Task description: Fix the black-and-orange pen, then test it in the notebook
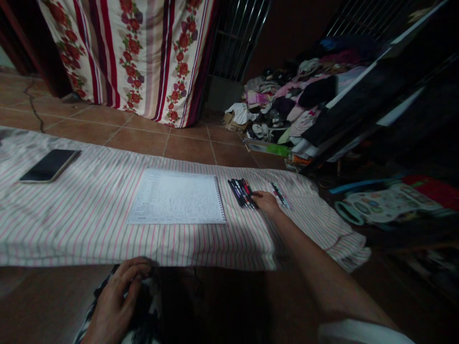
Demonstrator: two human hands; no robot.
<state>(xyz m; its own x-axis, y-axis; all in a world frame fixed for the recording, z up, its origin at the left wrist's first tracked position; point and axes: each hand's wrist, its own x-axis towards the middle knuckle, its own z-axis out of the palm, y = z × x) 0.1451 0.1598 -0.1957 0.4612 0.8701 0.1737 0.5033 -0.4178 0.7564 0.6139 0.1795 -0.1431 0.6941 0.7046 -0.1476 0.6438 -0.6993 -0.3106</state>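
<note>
On the striped cloth, several pens (241, 195) lie side by side in a close row, mostly dark with a red one among them. My right hand (266, 202) is at the right edge of this row, its fingertips closed on a dark pen there. A second, smaller group of pens (279, 195) lies just right of that hand. Left of the row is an open spiral notebook (179, 197) with faint marks on its page. My left hand (120, 291) rests on my knee below the cloth's near edge, fingers loosely laid out, holding nothing.
A smartphone (50, 166) lies at the left on the striped cloth (89, 205). Beyond it hangs a flowered curtain (143, 57) over a tiled floor (139, 134). A heap of clothes (287, 100) is at the back right, and a dark slanting frame (362, 91) stands nearer.
</note>
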